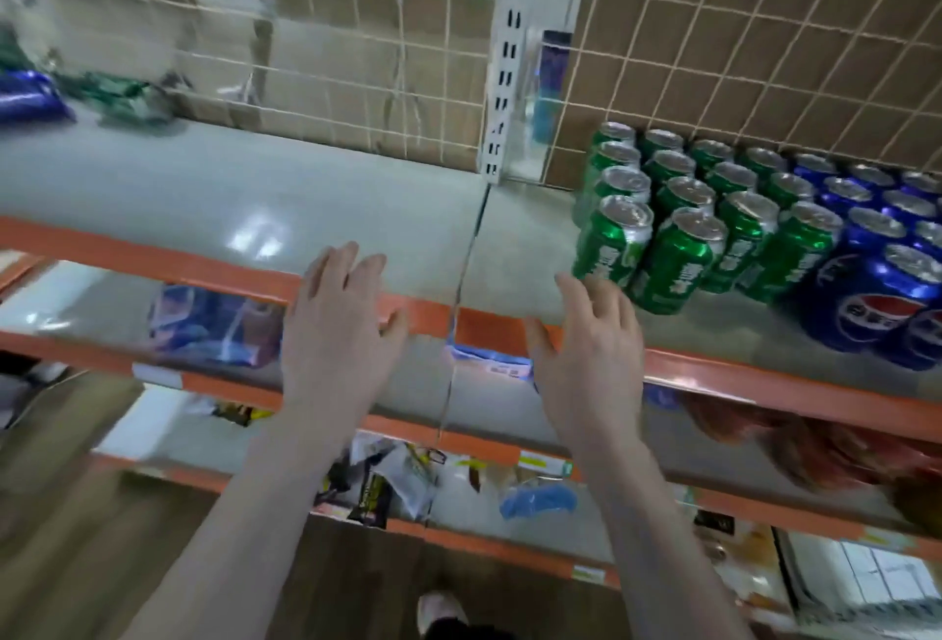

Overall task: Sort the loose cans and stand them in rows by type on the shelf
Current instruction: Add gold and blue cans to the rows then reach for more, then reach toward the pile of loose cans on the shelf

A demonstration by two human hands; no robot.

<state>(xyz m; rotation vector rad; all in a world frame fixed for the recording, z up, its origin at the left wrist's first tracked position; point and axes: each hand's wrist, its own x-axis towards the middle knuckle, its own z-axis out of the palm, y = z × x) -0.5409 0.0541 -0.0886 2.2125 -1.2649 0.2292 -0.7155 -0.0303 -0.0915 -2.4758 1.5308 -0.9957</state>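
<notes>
Orange-edged shop shelving filled the view, its top shelf (pixel 255 191) backed by wire mesh. Green cans (pixel 673 211) stood upright in rows at two o'clock, blue cans (pixel 866 252) touching them at three o'clock. Both the left hand (pixel 339 328) and right hand (pixel 594 349) hovered empty, fingers spread, above the shelf's front edge. Such cans likely handle rigid but dentable and slick; gripping round the mid-body looked safest.
</notes>
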